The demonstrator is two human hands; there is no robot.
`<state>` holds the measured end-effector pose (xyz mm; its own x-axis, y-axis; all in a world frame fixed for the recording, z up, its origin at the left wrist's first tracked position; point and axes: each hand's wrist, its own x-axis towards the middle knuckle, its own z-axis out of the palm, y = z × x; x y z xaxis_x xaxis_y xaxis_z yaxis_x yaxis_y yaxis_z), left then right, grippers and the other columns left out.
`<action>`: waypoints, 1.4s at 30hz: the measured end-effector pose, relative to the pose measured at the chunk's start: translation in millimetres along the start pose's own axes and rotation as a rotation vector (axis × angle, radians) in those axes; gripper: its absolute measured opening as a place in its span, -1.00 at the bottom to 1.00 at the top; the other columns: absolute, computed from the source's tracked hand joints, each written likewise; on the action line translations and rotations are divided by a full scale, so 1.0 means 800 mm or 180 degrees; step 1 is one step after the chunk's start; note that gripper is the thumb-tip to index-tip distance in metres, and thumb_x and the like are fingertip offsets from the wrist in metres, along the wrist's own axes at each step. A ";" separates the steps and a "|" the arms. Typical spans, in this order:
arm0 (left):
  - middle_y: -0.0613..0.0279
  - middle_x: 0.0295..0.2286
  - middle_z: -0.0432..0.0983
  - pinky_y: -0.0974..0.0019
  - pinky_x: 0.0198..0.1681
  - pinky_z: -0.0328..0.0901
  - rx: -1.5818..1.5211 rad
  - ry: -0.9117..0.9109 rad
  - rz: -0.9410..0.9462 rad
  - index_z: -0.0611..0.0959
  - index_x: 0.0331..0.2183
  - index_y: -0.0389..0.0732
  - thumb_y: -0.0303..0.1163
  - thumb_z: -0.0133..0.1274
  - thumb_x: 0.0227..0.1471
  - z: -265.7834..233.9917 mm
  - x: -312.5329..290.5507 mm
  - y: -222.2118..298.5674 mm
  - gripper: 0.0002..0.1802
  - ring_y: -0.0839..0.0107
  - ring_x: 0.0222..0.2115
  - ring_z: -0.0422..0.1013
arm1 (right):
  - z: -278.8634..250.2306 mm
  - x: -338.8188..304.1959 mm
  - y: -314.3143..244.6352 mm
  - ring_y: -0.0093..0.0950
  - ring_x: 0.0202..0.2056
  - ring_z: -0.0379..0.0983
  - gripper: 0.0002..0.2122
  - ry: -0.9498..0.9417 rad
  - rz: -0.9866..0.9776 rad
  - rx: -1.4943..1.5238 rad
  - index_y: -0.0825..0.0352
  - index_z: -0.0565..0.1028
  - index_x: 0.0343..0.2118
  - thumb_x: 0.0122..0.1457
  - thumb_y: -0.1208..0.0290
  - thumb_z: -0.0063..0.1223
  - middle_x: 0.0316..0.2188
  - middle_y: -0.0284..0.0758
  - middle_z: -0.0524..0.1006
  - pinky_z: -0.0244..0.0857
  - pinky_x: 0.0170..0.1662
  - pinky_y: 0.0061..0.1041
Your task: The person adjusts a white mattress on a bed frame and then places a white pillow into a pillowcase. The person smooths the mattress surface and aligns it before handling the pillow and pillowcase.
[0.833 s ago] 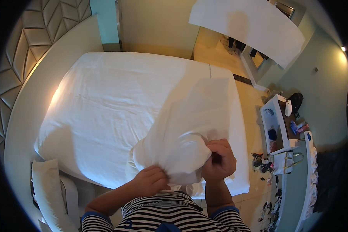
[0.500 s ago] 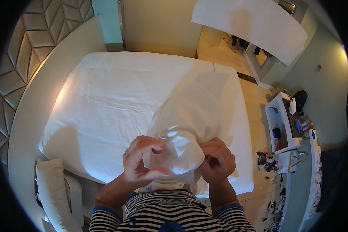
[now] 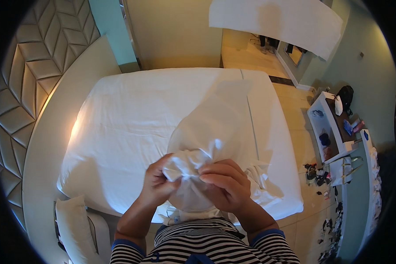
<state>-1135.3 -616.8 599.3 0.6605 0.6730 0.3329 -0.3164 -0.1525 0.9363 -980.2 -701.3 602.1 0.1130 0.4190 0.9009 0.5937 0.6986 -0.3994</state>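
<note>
A white pillowcase [image 3: 215,127] is bunched up in front of my chest, and its long part trails away over the bed [image 3: 132,114]. My left hand [image 3: 157,185] grips the gathered cloth from the left. My right hand [image 3: 226,182] grips it from the right, fingers curled over the folds. Both hands touch at the bunched cloth. The bed is covered by a smooth white sheet and fills the middle of the view.
A white pillow [image 3: 72,224] lies on a seat at the lower left. A padded headboard wall [image 3: 26,83] curves along the left. At the right stand an open shelf unit [image 3: 334,127] with small items and clutter on the tan floor [image 3: 314,171].
Both hands have come together and risen, gathering the cloth into a tighter bunch between them. The view has shifted slightly toward the bed.
</note>
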 end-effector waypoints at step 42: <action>0.20 -0.37 0.26 0.40 -0.25 0.18 0.1371 0.1657 0.0964 0.26 -0.27 -0.27 -0.24 0.18 -0.34 -0.026 -0.031 -0.016 -0.40 0.48 -0.35 0.24 | 0.058 -0.123 0.030 -0.46 -0.45 0.34 -0.79 -0.0896 -0.0120 -0.0466 0.29 0.44 -0.45 -0.28 0.50 -0.02 -0.47 -0.37 0.44 0.22 -0.30 -0.48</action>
<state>-1161.7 -616.2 577.1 0.1444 0.7961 0.5876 -0.0677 -0.5845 0.8086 -1014.1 -699.0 496.0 -0.1241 0.5528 0.8240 0.7039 0.6344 -0.3196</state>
